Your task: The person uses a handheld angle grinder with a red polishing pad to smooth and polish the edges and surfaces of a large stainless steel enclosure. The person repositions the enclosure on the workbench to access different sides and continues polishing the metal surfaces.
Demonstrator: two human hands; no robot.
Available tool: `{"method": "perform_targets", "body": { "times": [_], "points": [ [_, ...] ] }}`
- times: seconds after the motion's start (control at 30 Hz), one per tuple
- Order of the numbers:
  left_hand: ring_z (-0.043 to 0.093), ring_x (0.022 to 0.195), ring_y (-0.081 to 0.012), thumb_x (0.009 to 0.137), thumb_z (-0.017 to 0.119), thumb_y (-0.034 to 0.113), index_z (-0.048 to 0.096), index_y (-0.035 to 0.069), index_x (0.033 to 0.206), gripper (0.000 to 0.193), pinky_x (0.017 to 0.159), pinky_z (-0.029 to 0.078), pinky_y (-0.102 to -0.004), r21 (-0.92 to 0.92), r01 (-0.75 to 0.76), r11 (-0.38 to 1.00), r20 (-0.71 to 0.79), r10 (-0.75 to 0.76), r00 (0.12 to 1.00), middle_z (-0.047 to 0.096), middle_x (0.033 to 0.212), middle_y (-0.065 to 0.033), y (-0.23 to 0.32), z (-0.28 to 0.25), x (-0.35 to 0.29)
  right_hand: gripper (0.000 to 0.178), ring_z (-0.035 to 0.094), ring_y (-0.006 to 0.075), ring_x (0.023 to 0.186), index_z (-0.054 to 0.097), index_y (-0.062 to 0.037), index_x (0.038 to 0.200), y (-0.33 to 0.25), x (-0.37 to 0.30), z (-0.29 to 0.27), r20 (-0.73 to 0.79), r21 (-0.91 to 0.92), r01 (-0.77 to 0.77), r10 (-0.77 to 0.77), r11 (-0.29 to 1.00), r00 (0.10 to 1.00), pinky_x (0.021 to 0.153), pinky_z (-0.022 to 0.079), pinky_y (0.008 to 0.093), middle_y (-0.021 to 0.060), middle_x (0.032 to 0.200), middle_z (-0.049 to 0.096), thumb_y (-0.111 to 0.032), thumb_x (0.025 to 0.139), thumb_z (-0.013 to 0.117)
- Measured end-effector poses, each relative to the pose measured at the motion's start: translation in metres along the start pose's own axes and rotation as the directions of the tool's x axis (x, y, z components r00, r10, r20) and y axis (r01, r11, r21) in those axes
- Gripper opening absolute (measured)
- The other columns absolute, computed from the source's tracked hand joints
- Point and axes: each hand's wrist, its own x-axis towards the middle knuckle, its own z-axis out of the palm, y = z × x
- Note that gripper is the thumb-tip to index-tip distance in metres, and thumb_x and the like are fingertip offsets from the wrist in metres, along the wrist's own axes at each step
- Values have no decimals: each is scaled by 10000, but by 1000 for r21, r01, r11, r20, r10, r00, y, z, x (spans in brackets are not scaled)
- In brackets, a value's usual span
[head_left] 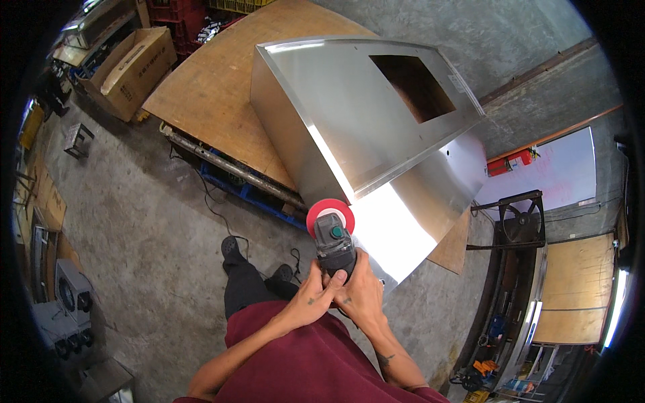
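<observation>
Both my hands are wrapped round the body of a dark angle grinder (334, 247) in front of my chest. My left hand (314, 292) grips its left side, the thumb across the back of the body. My right hand (359, 289) closes on the right side. A red disc with a pale centre (322, 209) shows past the grinder's head, at the near corner of a large sheet-metal box (322, 101). Whether the disc touches the metal I cannot tell. The box's top face has a dark rectangular cutout (416, 91), and a bright lower panel (396, 232) extends right.
The box rests on a wooden tabletop (208, 80) with a metal pipe (235, 168) along its edge. A black cable (215, 208) trails over the floor. Cardboard box (131, 77) and small stool (78, 140) stand left; a fan (523, 220) and fire extinguisher (514, 161) are right.
</observation>
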Motion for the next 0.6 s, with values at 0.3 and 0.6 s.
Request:
{"method": "perform_targets", "body": {
  "times": [0.3,0.6],
  "points": [
    [607,1189,-207,1195,513,498,264,-49,1605,729,984,560,-380,4,-18,1000,-9,18,1000,562,1376,-204,3,4,-2,827,757,554,988,434,73,1505,1,-2,-7,-12,16,27,-27,1000,1000,822,589,591,374,1170,726,-411,944,801],
    [659,1184,-304,1173,541,552,363,-47,1513,712,1032,528,-455,-15,1,1000,-36,-2,999,631,1298,-245,11,7,-3,839,758,553,990,448,86,1495,0,-3,-11,-9,32,21,-20,999,1000,822,593,585,379,1171,723,-419,938,820]
  ]
}}
